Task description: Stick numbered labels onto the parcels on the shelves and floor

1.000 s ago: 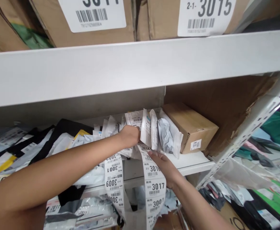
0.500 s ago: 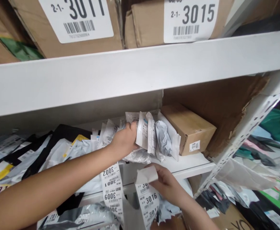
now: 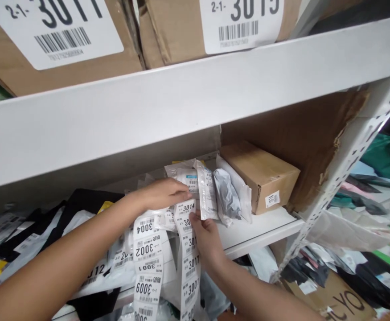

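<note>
My left hand (image 3: 163, 192) is closed on a clear plastic packet (image 3: 186, 176) with a white printed label, standing in a row on the shelf. My right hand (image 3: 208, 238) pinches the upper part of a long strip of barcode labels (image 3: 190, 263), whose top label reads 3014. That end lies against the lower part of the packet, just under my left fingers. Another length of labels (image 3: 148, 249), printed upside down from here, hangs to the left below my left wrist. Right of the held packet lean another clear packet (image 3: 208, 194) and a grey-white bag (image 3: 228, 191).
A brown carton (image 3: 260, 174) stands at the shelf's right end, beside the perforated white upright (image 3: 351, 147). Above runs a wide white shelf beam (image 3: 181, 107), with labelled cartons (image 3: 168, 49) over it. Bagged parcels (image 3: 37, 236) crowd the left. More parcels fill the rack at right.
My right hand has risen, bringing the label strip's end up against the packet. My left hand has shifted slightly left and down, and the packet's printed face now shows. The view has moved slightly.
</note>
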Demonstrator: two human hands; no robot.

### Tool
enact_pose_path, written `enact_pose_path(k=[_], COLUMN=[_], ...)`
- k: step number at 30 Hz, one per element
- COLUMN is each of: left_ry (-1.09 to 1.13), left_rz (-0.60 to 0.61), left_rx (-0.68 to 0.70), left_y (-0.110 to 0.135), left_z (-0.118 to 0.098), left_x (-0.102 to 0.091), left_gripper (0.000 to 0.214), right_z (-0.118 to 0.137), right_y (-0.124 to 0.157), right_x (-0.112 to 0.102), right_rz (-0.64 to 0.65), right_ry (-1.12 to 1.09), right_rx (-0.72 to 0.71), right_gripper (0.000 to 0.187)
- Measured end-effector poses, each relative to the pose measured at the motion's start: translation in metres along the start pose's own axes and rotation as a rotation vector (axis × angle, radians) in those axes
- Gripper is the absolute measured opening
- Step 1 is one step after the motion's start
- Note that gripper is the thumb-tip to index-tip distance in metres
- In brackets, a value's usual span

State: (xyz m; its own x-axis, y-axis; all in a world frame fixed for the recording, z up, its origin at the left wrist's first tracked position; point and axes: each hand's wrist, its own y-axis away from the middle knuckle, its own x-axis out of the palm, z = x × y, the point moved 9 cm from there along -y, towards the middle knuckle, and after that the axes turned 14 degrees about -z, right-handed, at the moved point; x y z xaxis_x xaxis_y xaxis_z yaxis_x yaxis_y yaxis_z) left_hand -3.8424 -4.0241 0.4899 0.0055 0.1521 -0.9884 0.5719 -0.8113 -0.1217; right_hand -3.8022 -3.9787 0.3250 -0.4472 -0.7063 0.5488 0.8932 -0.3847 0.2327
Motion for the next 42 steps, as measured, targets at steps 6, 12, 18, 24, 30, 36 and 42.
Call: enact_pose_path(k=[6, 12, 18, 24, 30, 36, 42], left_ry=[-0.086, -0.317, -0.482, -0.483, -0.481, -0.483, -0.739], left_rz=[0.017, -0.054, -0.072, -0.047, -0.022, -0.080, -0.214], left_rx=[-0.109, -0.115, -0.135, -0.163, -0.189, -0.310, -0.208], left_y=[-0.001, -0.002, 0.001, 0.002, 0.004, 0.005, 0.002], left_z=[0.011, 0.005, -0.002, -0.002, -0.005, -0.004, -0.033], left_x=[0.008, 0.016, 0.029, 0.033, 0.034, 0.022, 0.000], left_gripper=[0.025, 0.022, 0.026, 0.028, 0.029, 0.058, 0.077], right_z=[0.001, 0.004, 0.014, 0.015, 0.007, 0.034, 0.056], right_y=[0.003, 0.009, 0.016, 0.033, 0.044, 0.059, 0.051], right_x=[-0.006, -0.010, -0.010, -0.018, -0.049, -0.057, -0.053], right_rz=[-0.090, -0.135, 0.004, 0.067, 0.147, 0.417, 0.542], right_ry=[0.003, -0.077, -0.051, -0.029, 0.045, 0.228, 0.179], right_rx=[0.049, 0.165, 0.213, 0.319, 0.402, 0.111, -0.120], right_gripper=[0.048, 0.043, 0.044, 0.041, 0.043, 0.041, 0.028])
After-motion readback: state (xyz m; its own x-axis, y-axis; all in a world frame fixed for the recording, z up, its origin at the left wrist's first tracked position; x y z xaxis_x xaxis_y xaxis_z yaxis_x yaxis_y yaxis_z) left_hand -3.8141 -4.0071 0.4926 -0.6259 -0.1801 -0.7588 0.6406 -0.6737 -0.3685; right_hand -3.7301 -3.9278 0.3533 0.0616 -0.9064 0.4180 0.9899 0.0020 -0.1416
